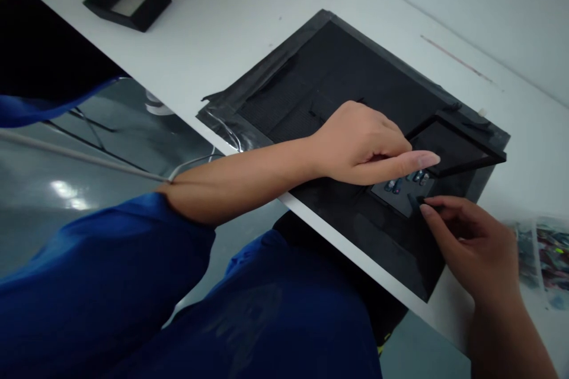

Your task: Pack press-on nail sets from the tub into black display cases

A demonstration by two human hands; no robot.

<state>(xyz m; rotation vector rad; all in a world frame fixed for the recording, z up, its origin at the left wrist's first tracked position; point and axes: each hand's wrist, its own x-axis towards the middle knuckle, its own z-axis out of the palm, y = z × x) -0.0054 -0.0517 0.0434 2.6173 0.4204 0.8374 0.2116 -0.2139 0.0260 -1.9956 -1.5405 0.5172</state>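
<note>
My left hand [368,145] reaches over a black mat [355,71], its fingers curled under and its thumb stretched out to the right. What those fingers hold, if anything, is hidden. Beneath the thumb, several small shiny dark-teal pieces shaped like press-on nails [393,185] lie in rows on a dark card [386,201]. A black frame-like lid [462,145] stands tilted behind them. At the card's near right corner, my right hand [471,237] pinches a small dark flat piece [415,204] between thumb and forefinger.
A clear plastic container [540,260] with colourful small packets stands at the right. On the white table [213,29], a black open box frame [144,9] lies at the far left. A grey cable [89,157] crosses by my left forearm. The table's near edge runs diagonally below the mat.
</note>
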